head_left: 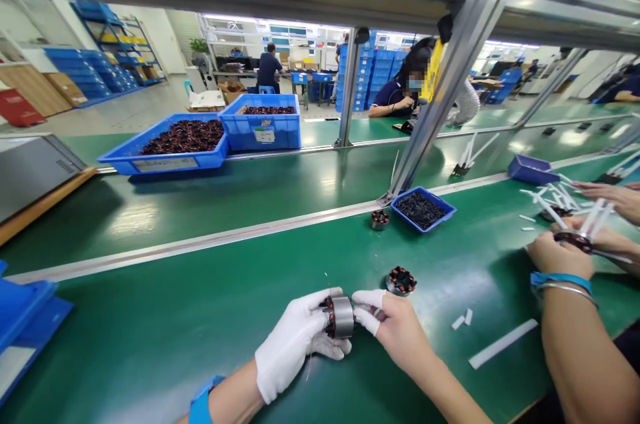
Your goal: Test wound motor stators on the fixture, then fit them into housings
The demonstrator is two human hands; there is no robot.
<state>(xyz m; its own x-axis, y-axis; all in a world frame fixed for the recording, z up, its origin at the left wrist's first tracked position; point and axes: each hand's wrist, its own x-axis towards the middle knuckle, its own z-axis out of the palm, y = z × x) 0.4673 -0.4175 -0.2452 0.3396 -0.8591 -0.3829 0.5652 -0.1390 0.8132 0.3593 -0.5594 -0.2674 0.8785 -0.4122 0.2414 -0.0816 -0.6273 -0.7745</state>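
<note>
My left hand (290,341), in a white glove, grips a motor stator (343,317) turned on its side, a steel ring with copper windings and dark insulation. My right hand (400,327) wears white finger cots on its fingertips, which are pinched close together at the stator's right end. Whatever lies between those fingertips is too small to make out. Just beyond the right hand, a second stator (401,282) stands on the green bench, and a third stator (380,220) is farther back. Beside it sits a blue tray (447,216) of small black strips.
At right, a co-worker's hands (560,257) hold a stator with white strips. White pieces (504,344) lie nearby. A metal post (445,77) rises behind the black-strip tray. Blue bins (260,134) stand across the bench; blue trays (30,324) are at far left.
</note>
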